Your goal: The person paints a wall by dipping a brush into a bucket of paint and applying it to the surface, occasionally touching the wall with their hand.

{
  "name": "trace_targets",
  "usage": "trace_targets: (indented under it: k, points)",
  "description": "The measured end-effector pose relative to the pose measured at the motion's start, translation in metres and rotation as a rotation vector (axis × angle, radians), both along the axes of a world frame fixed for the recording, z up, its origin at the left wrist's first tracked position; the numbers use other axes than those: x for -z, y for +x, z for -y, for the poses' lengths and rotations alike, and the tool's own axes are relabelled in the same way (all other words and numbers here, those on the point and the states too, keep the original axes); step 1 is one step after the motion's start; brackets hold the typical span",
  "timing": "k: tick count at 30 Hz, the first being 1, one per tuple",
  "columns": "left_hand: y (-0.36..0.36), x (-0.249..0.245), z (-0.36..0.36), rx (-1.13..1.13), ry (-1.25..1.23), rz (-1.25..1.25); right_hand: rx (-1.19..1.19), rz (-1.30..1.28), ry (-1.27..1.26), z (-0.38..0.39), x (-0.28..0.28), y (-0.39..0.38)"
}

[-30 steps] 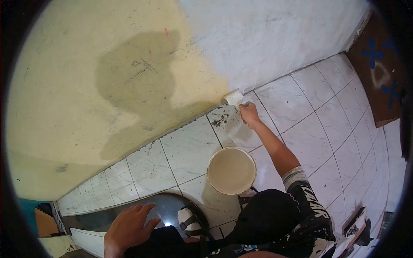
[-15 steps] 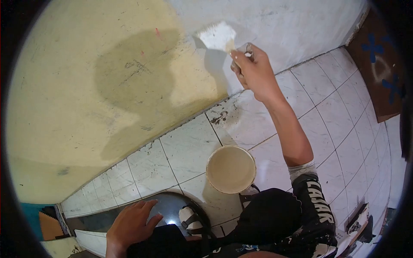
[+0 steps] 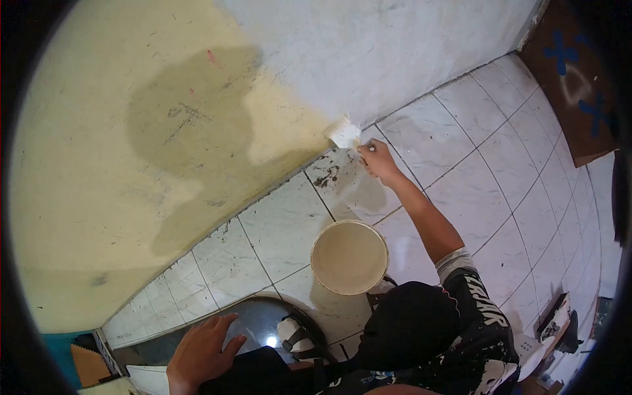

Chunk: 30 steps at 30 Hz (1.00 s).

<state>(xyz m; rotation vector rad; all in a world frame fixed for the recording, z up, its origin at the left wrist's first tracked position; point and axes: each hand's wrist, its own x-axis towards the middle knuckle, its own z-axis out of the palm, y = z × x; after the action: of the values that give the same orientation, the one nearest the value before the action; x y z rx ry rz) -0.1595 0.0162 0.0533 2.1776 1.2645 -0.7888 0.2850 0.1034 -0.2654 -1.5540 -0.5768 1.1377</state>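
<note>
My right hand (image 3: 377,160) grips a wide paintbrush (image 3: 345,133), whose white bristles touch the bottom of the wall, where it meets the tiled floor. The wall is yellow (image 3: 197,145) on the left and whitish (image 3: 368,52) on the right, and the brush is at the border between them. A round bucket (image 3: 349,257) of pale liquid stands on the tiles below this hand. At the lower left my left hand (image 3: 205,349) holds nothing, its fingers apart, above a dark glossy surface (image 3: 253,316).
A sandalled foot (image 3: 297,337) is beside the dark surface. Dark stains (image 3: 327,176) mark the white tiles (image 3: 283,230). A brown board (image 3: 573,85) with blue marks stands at the upper right. Several small objects lie at the lower right.
My right hand has moved down with the brush, from higher on the whitish wall to its bottom edge. The view has shifted slightly. My left hand stays at the lower left.
</note>
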Motion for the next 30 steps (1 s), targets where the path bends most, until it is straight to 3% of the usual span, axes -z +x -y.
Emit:
trace_targets:
  k: [2, 6, 16, 20, 23, 26, 30]
  points:
    - [0.0, -0.001, 0.001, 0.002, 0.003, 0.029, 0.088, 0.062, -0.134, 0.006, 0.012, 0.013]
    - [0.004, -0.002, 0.001, -0.016, -0.022, -0.013, 0.114, 0.119, -0.121, -0.013, 0.01, 0.054]
    - [0.001, 0.002, 0.001, -0.027, -0.005, -0.011, 0.099, 0.147, 0.306, 0.007, -0.172, 0.072]
    - [0.015, -0.003, -0.005, -0.114, -0.066, -0.087, 0.106, 0.096, 0.517, 0.014, -0.201, 0.065]
    - [0.011, 0.002, -0.007, -0.054, -0.031, -0.039, 0.213, 0.007, 0.45, -0.011, -0.145, 0.057]
    - [0.011, 0.003, -0.008, -0.051, -0.036, -0.028, 0.122, -0.027, 0.384, -0.014, -0.053, 0.055]
    - [0.01, 0.002, -0.008, -0.052, -0.038, -0.037, 0.133, -0.108, 0.191, 0.005, 0.011, 0.051]
